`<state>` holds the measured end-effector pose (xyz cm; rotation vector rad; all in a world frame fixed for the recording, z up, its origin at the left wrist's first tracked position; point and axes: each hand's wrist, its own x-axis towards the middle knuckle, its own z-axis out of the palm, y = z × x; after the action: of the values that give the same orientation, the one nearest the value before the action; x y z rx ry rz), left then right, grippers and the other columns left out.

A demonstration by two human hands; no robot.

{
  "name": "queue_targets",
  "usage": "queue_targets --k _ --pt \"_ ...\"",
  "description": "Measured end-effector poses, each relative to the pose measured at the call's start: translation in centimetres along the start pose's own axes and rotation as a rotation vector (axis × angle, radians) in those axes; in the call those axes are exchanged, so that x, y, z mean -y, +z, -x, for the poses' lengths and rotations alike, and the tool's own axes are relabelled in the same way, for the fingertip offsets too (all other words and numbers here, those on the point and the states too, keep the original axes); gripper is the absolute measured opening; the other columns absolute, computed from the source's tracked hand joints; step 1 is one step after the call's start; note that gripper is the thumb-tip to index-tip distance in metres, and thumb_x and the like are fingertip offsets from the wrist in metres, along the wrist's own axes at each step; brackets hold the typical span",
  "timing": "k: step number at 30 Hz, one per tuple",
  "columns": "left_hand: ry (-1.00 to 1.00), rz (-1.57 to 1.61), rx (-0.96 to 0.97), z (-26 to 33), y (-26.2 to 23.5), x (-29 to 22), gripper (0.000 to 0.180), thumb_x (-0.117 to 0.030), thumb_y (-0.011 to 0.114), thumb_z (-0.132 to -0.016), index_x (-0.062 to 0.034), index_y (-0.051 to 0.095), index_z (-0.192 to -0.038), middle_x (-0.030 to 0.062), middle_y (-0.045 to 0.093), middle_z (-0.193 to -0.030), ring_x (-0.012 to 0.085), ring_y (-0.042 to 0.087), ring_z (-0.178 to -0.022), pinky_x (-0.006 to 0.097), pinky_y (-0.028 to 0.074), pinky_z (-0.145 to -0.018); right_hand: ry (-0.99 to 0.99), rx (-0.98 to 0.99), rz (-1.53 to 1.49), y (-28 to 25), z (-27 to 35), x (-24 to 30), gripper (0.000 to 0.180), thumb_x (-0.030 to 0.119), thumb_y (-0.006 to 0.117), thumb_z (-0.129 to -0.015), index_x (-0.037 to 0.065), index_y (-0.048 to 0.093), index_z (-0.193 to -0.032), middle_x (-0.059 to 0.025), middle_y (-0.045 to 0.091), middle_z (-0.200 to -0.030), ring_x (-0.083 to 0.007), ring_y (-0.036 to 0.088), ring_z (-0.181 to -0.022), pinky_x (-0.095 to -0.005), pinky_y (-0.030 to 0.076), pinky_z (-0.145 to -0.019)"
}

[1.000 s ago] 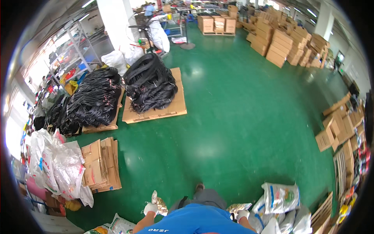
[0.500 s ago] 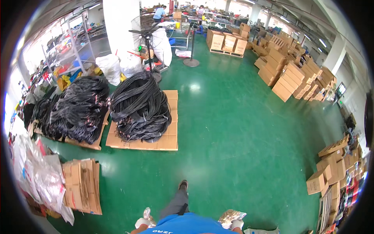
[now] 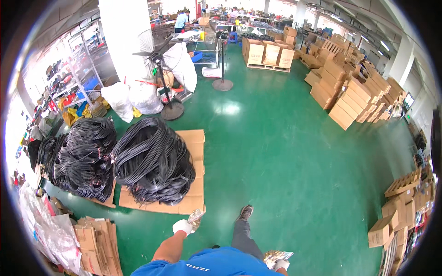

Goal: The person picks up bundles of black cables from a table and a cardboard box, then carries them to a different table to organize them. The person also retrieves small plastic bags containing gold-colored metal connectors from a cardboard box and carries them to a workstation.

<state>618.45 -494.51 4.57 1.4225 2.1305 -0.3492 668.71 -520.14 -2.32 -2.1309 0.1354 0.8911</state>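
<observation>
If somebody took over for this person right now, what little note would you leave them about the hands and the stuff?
Left hand: white glove on, gripping a small crinkly clear bag, held out in front of the body.
Right hand: white glove too, gripping a shiny crumpled bag low at the side.
Nearby: big coils of black cable on cardboard sheets on the green floor, just ahead to the left. A stack of flattened cardboard lies further left.
Done: both bags are in hand.
Left: both are yet to be put down; where they go cannot be told.

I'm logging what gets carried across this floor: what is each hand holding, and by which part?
Left hand: a crinkled shiny bag, gripped at its lower end. Right hand: a similar shiny bag; grip point unclear.
</observation>
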Motion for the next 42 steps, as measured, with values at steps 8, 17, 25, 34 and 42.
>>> queue_targets --k 8,17,25,34,42 --pt "-0.101 -0.042 -0.026 -12.1 -8.3 -14.0 0.044 -0.046 0.061 -0.082 -0.0117 0.078 -0.103 0.0154 0.074 -0.106 0.0324 0.071 -0.101 0.042 0.056 -0.085 -0.449 0.303 1.345 12.4 -17.6 10.7 0.032 0.021 0.065 -0.083 0.006 0.068 -0.112 -0.0075 0.073 -0.104 -0.0218 0.071 -0.088 -0.0361 0.057 -0.075" --pt "-0.171 0.033 0.116 -25.7 -7.6 -25.6 0.045 -0.049 0.058 -0.087 -0.0112 0.076 -0.104 0.02 0.071 -0.11 0.0373 0.069 -0.105 0.048 0.054 -0.088 -0.238 0.115 0.932 20.1 -21.3 34.5 0.033 0.014 0.063 -0.082 0.002 0.068 -0.112 -0.0131 0.074 -0.101 -0.0248 0.071 -0.086 -0.0395 0.056 -0.074" --pt "-0.122 0.058 0.254 -39.3 -15.5 -40.3 0.048 -0.053 0.058 -0.084 -0.013 0.077 -0.101 0.0174 0.073 -0.107 0.0365 0.07 -0.103 0.048 0.054 -0.086 -0.062 -0.148 -0.008 32.6 -30.9 54.2 0.033 -0.007 0.057 -0.076 -0.003 0.061 -0.108 -0.0144 0.067 -0.084 -0.0261 0.064 -0.072 -0.0414 0.051 -0.064" --pt "0.005 -0.028 0.178 -58.5 -34.1 -60.0 0.044 -0.047 0.056 -0.085 -0.0127 0.077 -0.103 0.0157 0.073 -0.107 0.0348 0.069 -0.104 0.044 0.054 -0.085 -0.087 0.001 0.044 47.9 -38.2 76.8 0.038 -0.012 0.059 -0.071 -0.005 0.063 -0.108 -0.014 0.068 -0.091 -0.0262 0.067 -0.079 -0.0396 0.053 -0.068" --pt "-0.084 -0.003 0.044 -74.4 -45.3 -74.8 0.051 -0.057 0.058 -0.08 -0.0138 0.078 -0.099 0.0159 0.074 -0.102 0.034 0.072 -0.098 0.043 0.056 -0.081 -0.027 0.126 0.236 64.0 -47.7 90.0 0.033 -0.007 0.061 -0.071 -0.005 0.064 -0.104 -0.0149 0.068 -0.088 -0.0259 0.066 -0.075 -0.0395 0.052 -0.065"
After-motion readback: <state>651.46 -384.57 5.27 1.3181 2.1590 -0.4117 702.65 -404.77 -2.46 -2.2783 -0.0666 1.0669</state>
